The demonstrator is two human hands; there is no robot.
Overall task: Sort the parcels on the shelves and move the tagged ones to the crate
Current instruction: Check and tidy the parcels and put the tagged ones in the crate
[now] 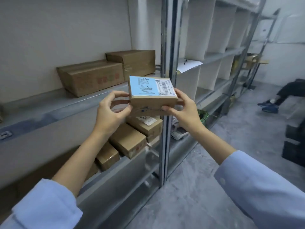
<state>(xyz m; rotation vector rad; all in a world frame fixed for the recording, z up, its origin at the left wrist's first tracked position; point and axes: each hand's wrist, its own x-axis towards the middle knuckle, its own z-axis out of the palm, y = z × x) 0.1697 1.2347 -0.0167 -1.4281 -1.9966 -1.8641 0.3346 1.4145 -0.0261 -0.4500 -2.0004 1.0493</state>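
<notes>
Open aisle (pixel 231 138) rightward (shelf post (pixel 165 47) ahead)

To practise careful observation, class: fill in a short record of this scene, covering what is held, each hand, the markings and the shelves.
held: parcel, in the air
left hand: pinches its left end
right hand: grips its right end
markings: blue tag with handwriting; barcode label
upper shelf: two boxes
lower shelf: row of parcels

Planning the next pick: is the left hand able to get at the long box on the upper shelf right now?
Probably not yet: the left hand pinches the blue-tagged parcel along with the right hand. The way to the long box itself looks open, nothing standing before it.
</notes>
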